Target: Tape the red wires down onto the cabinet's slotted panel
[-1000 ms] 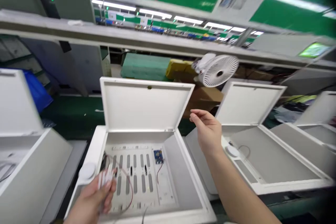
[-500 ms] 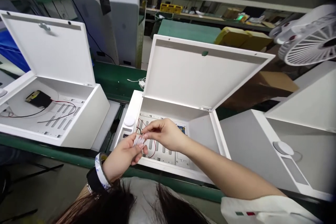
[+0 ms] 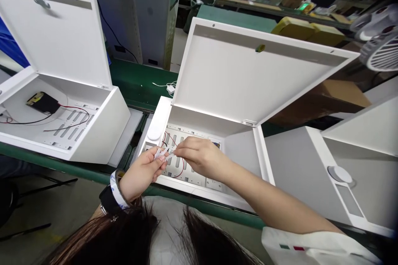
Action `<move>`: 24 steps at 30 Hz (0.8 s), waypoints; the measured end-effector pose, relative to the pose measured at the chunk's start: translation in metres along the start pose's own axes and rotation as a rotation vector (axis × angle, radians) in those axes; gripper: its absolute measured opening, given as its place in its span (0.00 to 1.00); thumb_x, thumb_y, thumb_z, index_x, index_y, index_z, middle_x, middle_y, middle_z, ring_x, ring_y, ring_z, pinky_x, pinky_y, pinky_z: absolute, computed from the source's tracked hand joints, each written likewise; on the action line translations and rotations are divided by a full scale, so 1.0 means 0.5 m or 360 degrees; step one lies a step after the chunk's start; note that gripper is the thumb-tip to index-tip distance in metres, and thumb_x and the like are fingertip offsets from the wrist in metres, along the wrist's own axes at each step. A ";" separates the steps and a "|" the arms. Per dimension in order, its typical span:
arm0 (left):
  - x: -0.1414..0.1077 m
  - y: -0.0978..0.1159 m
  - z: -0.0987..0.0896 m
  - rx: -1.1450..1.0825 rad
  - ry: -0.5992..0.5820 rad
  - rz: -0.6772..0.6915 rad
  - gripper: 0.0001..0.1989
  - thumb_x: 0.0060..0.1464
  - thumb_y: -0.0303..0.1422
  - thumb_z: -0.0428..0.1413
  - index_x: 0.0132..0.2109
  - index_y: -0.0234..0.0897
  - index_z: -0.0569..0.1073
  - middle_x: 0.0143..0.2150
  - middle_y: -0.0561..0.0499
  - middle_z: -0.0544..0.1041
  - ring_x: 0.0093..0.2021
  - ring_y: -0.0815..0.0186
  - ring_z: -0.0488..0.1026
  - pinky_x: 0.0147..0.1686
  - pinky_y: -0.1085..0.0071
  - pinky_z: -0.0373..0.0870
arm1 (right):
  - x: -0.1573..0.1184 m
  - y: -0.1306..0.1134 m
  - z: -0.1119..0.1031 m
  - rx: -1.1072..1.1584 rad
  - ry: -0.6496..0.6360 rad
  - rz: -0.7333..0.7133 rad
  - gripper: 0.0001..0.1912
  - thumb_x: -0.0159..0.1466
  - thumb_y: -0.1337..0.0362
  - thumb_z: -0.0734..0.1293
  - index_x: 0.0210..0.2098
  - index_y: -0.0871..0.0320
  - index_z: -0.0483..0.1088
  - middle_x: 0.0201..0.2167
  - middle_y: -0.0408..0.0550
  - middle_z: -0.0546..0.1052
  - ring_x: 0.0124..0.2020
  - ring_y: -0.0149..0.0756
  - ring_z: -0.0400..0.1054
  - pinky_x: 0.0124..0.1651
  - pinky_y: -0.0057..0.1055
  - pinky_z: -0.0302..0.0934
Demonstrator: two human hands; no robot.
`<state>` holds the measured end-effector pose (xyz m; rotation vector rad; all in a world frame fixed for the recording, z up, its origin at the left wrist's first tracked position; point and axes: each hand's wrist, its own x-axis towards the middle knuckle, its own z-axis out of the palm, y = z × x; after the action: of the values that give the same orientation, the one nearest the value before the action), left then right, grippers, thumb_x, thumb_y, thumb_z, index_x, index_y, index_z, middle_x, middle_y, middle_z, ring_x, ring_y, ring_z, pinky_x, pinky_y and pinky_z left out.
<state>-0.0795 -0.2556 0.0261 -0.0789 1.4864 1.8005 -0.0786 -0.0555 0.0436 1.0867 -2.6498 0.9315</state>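
My left hand (image 3: 141,177) is closed around several small, whitish, translucent strips (image 3: 161,154) that fan out past the fingertips. Beside it, my right hand (image 3: 207,158) has its fingers pinched at the end of one strip; exactly what sits between those fingertips is partly hidden. Both hands hover over the front left of a white box (image 3: 259,153) whose lid (image 3: 236,76) stands raised. Inside lie a slotted plate (image 3: 186,177) and thin red wires (image 3: 182,169), with a blue circuit board partly covered by my right hand. A round white disc (image 3: 154,133) sits on the box's left rim.
To the left is another raised-lid white box (image 3: 93,132) holding a black part (image 3: 43,102) with red and black wires. A third white box (image 3: 289,165) stands at the right, below a fan (image 3: 382,49). A white cable (image 3: 170,88) lies on the green bench behind.
My right hand has drawn slightly right, away from my left fingers, and the strips now spread apart more. The view has shifted, so the boxes appear higher.
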 end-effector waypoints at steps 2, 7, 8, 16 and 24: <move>0.002 0.005 -0.002 -0.0079 0.0004 -0.0007 0.09 0.55 0.36 0.50 0.39 0.35 0.64 0.26 0.56 0.60 0.18 0.79 0.48 0.17 0.77 0.40 | -0.005 0.014 -0.012 -0.0164 0.0018 -0.0150 0.14 0.63 0.72 0.58 0.43 0.59 0.72 0.38 0.51 0.77 0.40 0.34 0.68 0.42 0.34 0.65; 0.007 0.026 -0.015 -0.0257 0.0188 0.0120 0.07 0.56 0.35 0.49 0.40 0.36 0.64 0.27 0.56 0.59 0.19 0.79 0.48 0.17 0.78 0.42 | -0.020 0.135 -0.016 -0.0253 0.0467 0.0626 0.08 0.61 0.66 0.62 0.36 0.56 0.73 0.35 0.47 0.76 0.37 0.33 0.68 0.41 0.33 0.64; 0.009 0.030 -0.016 -0.0268 0.0208 0.0144 0.07 0.57 0.35 0.49 0.40 0.36 0.64 0.27 0.56 0.59 0.19 0.79 0.49 0.17 0.78 0.43 | -0.027 0.170 -0.003 -0.0264 0.0413 0.0846 0.07 0.61 0.65 0.63 0.35 0.56 0.73 0.34 0.46 0.76 0.35 0.33 0.68 0.40 0.32 0.63; 0.036 0.006 -0.005 -0.0267 0.0328 0.0284 0.07 0.57 0.35 0.49 0.41 0.38 0.65 0.26 0.56 0.60 0.19 0.78 0.53 0.18 0.78 0.46 | -0.084 0.324 0.231 0.0050 -0.0457 0.1107 0.10 0.58 0.70 0.64 0.36 0.58 0.76 0.33 0.46 0.79 0.35 0.33 0.71 0.39 0.26 0.61; 0.054 0.001 -0.015 -0.0393 0.0425 0.0210 0.08 0.55 0.34 0.52 0.41 0.37 0.66 0.26 0.56 0.62 0.18 0.78 0.54 0.17 0.79 0.48 | -0.075 0.340 0.340 -0.0017 -0.0599 0.0860 0.15 0.64 0.65 0.58 0.44 0.55 0.74 0.38 0.49 0.78 0.39 0.36 0.70 0.42 0.29 0.60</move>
<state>-0.1015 -0.2478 0.0108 -0.3645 1.4689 2.1415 -0.1470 -0.0400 -0.1892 0.5863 -3.3501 0.8490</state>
